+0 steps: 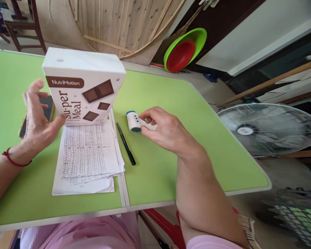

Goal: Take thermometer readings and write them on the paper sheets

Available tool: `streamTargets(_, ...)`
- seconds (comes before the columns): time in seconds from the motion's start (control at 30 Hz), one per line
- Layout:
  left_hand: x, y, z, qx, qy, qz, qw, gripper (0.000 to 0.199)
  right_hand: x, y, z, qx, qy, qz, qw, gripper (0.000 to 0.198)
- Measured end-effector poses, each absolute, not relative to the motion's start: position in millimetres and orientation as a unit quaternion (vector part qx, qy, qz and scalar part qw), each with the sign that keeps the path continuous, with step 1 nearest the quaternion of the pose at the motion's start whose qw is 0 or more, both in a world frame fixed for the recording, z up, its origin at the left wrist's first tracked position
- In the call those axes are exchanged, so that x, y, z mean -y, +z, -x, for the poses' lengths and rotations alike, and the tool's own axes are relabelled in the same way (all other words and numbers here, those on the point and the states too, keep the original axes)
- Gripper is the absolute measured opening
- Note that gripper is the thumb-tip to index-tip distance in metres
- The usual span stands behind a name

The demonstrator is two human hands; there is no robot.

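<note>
A white box (85, 86) printed "NutriMotion" and "Su-per Meal", with pictures of brown chocolate pieces, stands upright on the table. My left hand (37, 114) is open at its left side, fingers spread and slightly blurred, the thumb at the box's lower edge; I cannot tell whether it presses. To the right, my right hand (166, 128) pinches the pale handle-like part of a small white cylindrical item (132, 121) with blue rims and blue dots, which rests on its side on the table. Handwritten papers (88, 152) lie in front of the box. Beside them is a black pen (126, 143).
A phone (50, 105) lies behind my left hand on the green table (155, 180). A metal seam runs across the tabletop. Beyond the right edge stands a fan (269, 129). Green and red basins (184, 52) and a wooden chair (26, 27) are further back.
</note>
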State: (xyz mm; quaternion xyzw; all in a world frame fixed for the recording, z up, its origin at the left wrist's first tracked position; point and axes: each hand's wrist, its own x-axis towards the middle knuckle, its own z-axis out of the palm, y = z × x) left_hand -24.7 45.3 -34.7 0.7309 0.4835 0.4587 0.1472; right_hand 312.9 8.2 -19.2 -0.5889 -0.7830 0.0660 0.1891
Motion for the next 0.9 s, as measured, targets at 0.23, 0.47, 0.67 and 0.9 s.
streamTargets(0.23,-15.0,-31.4,10.4,-0.357,0.450,-0.814,-0.082,0.049,1.4,-30.8,-273.8,0.769,0.123,0.621,0.091,0.010)
streamTargets(0.47,-2.8,-57.9,-6.1,-0.206,0.140,-0.961,0.119,0.102,-2.7,-41.2,-270.2,0.794,0.120,0.580,0.138,0.033)
streamTargets(0.67,2.0,-63.5,-6.0,-0.222,0.043,-0.962,0.154,0.105,-5.7,-40.7,-269.8,0.728,0.249,0.518,0.374,0.026)
streamTargets(0.9,1.8,-63.2,-8.2,-0.223,0.057,-0.959,0.165,0.101,-1.1,-56.4,-247.5,0.605,0.378,0.467,0.522,0.036)
